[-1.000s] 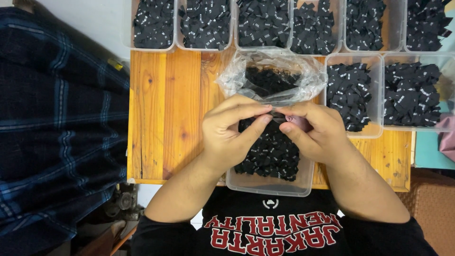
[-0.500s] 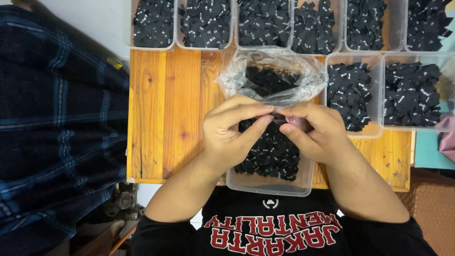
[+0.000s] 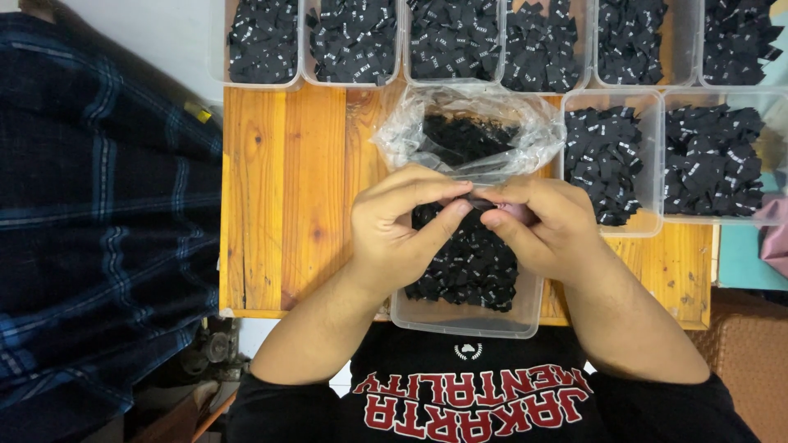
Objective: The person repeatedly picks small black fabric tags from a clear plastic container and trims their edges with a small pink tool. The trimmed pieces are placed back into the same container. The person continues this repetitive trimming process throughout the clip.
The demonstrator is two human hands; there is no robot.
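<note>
1. Over the clear plastic tub [image 3: 465, 316] at the near edge of the wooden table [image 3: 283, 193], both hands meet fingertip to fingertip and pinch one small black fabric label [image 3: 481, 202] between them.

2. The left hand [image 3: 400, 226] is nearly closed: its thumb and forefinger press together on the left end of the label, the other fingers curled below.

3. The right hand [image 3: 548, 223] is closed in the same way on the label's right end, thumb underneath and forefinger on top. Only a sliver of the label shows between the fingers, so whether it is folded or flat I cannot tell.

4. Directly beneath the hands, the tub holds a loose heap of black labels [image 3: 468, 267] with white markings; it is partly filled, with bare plastic showing along its near side.

5. Just beyond the tub, a crumpled clear plastic bag [image 3: 468, 131] lies open with more black labels inside, so a supply remains there.

6. Farther beyond the tub, a row of clear containers [image 3: 353, 41] along the table's far edge is well stocked with the same labels, and to the right of the tub two more containers [image 3: 611, 160] are also filled.

7. Judging by these piles, much handling appears done, yet the bag is not emptied and one piece is in hand.

8. Left of the tub, past the table's edge, hangs a dark plaid cloth [image 3: 98, 213].
</note>
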